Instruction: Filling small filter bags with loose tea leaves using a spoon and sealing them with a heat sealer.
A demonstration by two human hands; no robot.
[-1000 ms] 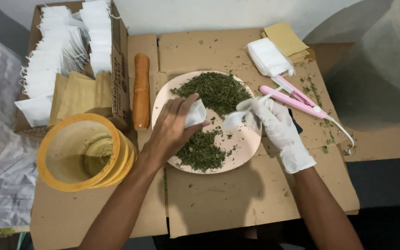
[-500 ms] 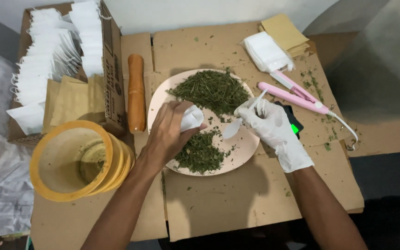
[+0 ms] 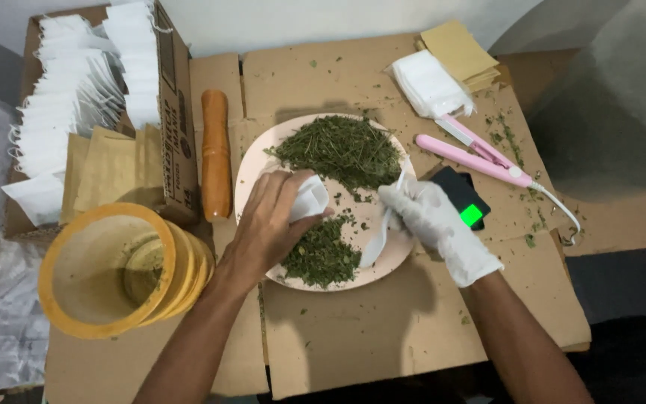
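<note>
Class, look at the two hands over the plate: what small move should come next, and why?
Probably dip the white spoon into the near herb pile. The gloved right hand holds the spoon, its bowl looking empty on the plate, beside that pile, while the bare left hand holds a small white bag just above it.

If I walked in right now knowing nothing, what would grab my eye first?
Most likely the pink plate in the middle of the cardboard, heaped with dried green herb. Over it, the bare left hand holds a small white pouch, and the gloved right hand holds a white spoon. The yellow tub at lower left also stands out.
</note>
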